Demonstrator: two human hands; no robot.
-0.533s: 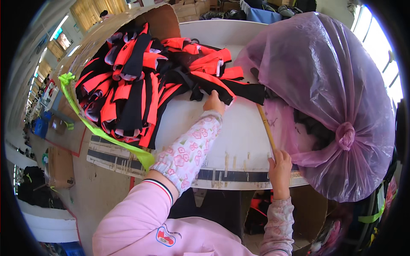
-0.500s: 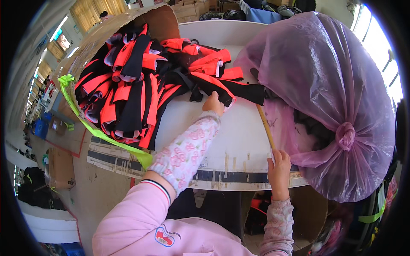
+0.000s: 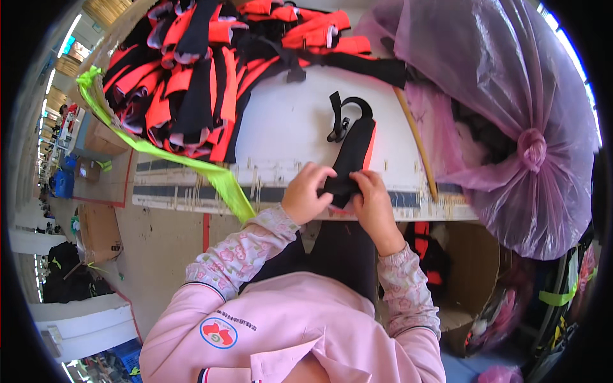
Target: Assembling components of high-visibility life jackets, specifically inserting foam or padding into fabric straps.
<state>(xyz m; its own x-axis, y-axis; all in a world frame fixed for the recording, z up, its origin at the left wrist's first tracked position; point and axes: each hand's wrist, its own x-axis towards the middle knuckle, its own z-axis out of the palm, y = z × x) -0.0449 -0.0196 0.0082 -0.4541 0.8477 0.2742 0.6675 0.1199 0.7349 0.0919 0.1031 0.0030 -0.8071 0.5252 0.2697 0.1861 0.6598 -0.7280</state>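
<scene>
A black and orange fabric strap piece point(image 3: 355, 145) lies lengthwise before me on the white table, its near end at the front edge. At its far end are a curled black strap and a small dark buckle point(image 3: 338, 131). My left hand point(image 3: 308, 193) grips the near end from the left, with fingers and thumb bent round the edge. Fingers of my right hand point(image 3: 375, 207) pinch the same end from the right. Farther left, a big heap of similar black and orange pieces point(image 3: 191, 83) spills from a cardboard container. One black piece point(image 3: 364, 66) stretches from it toward the right.
On the right bulges a knotted purple plastic bag point(image 3: 491, 70). A thin wooden stick point(image 3: 416, 145) lies beside it, reaching the table's front edge. A neon yellow-green band point(image 3: 185, 165) runs along the heap's near side. Below the table at right stands an open cardboard box point(image 3: 469, 274).
My left hand has drawn a strap piece from the heap to the table's front edge. My right hand has left the wooden stick and now grips that piece. The view has tilted down.
</scene>
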